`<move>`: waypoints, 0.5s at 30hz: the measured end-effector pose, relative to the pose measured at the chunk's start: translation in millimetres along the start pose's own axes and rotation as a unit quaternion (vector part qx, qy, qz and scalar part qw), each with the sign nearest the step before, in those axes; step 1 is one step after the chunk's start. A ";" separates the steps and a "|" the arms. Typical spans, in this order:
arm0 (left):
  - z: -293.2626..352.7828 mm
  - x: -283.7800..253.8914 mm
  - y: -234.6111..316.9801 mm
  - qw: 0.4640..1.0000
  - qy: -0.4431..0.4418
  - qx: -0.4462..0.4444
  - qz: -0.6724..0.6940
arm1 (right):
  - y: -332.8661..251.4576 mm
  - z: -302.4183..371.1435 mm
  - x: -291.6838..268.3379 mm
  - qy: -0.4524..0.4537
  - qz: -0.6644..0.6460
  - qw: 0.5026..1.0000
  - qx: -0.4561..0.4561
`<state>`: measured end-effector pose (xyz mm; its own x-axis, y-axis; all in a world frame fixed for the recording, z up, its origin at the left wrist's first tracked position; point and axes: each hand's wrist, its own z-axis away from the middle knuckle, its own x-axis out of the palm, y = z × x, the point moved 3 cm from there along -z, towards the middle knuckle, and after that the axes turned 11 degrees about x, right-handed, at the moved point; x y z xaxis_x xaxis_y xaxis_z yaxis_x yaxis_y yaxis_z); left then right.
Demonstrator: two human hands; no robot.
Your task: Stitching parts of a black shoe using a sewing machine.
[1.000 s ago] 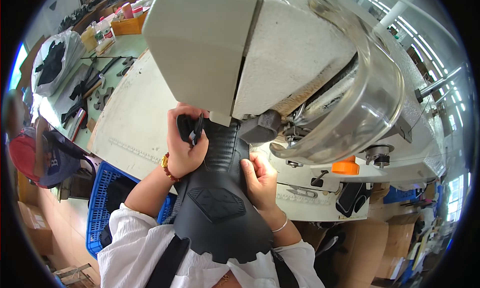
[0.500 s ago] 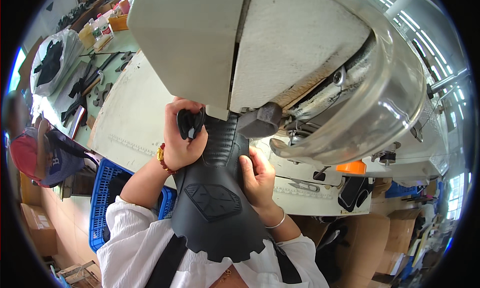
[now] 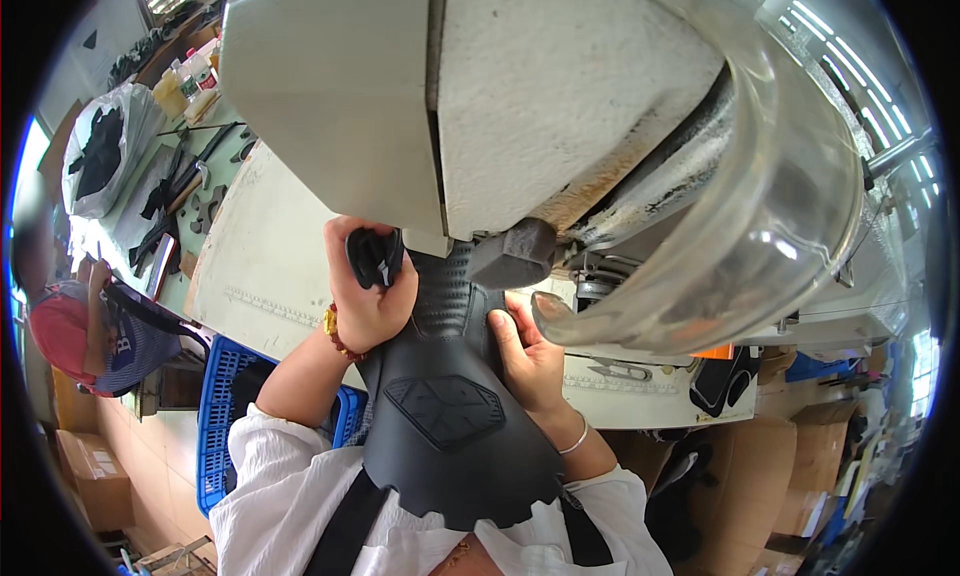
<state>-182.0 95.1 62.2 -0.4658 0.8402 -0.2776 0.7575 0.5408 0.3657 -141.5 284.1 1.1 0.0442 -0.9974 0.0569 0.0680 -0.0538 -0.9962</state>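
Note:
A black moulded panel (image 3: pixel 470 476) with a raised six-sided emblem, ribbed padding and a scalloped lower edge runs from my chest up beneath the head of a pale sewing machine (image 3: pixel 330 96). My left hand (image 3: pixel 365 311) is closed round a folded black part (image 3: pixel 376 257) at the panel's upper left side. On the panel's right edge, my right hand (image 3: pixel 530 361) grips with its thumb on top; its fingertips are partly hidden. A dark grey block-like part (image 3: pixel 512 254) of the machine sits just above the ribs. The needle area is hidden by the machine head.
A clear curved plastic guard (image 3: pixel 780 266) fills the right side. Small snips (image 3: pixel 622 370) and a dark phone-like object (image 3: pixel 712 381) lie on the white table (image 3: pixel 255 241). A blue basket (image 3: pixel 213 426) stands at lower left. Another person (image 3: pixel 65 326) is at far left.
The whole view has shifted slightly, with the machine now further left. The panel's lower end has swung a little to the right. Both hands keep their hold.

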 end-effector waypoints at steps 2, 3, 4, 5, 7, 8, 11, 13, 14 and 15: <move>-6.5 -1.2 0.3 1.000 -0.009 0.026 -0.010 | -2.0 0.6 1.6 0.010 -0.029 0.999 0.020; -6.0 -0.3 -3.2 0.999 -0.016 0.035 -0.016 | -4.8 0.7 1.7 0.019 -0.023 1.000 0.002; -7.6 1.1 -2.7 0.999 -0.017 0.036 -0.016 | -6.6 -0.2 1.8 0.029 -0.017 0.999 -0.016; -9.7 2.5 -1.4 1.000 0.001 0.025 0.015 | -5.5 -1.5 1.0 0.030 -0.017 0.999 -0.016; -11.2 3.5 -3.2 0.999 0.019 0.013 0.046 | -8.6 -3.3 -1.0 0.062 0.075 0.992 -0.076; -11.0 3.7 -5.4 0.998 0.017 0.025 0.049 | -13.7 -3.1 -1.0 0.062 0.074 0.992 -0.075; -9.6 6.1 -9.4 0.997 0.026 0.034 0.061 | -37.7 -1.0 0.1 0.066 0.094 0.989 -0.090; -9.5 7.2 -11.0 0.996 0.035 0.033 0.070 | -40.4 -2.4 -0.3 0.062 0.094 0.993 -0.041; -9.7 7.4 -11.9 0.996 0.043 0.028 0.077 | -40.6 -2.1 -0.1 0.063 0.094 0.993 -0.041; -10.0 7.6 -13.1 0.995 0.051 0.024 0.083 | -40.8 -1.9 0.7 0.063 0.093 0.993 -0.043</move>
<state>-200.0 94.8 64.2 -0.3741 0.9191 -0.1233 0.8478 0.3929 0.3561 -146.1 285.6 41.6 -0.0768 -0.9884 -0.1312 -0.0148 0.1327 -0.9910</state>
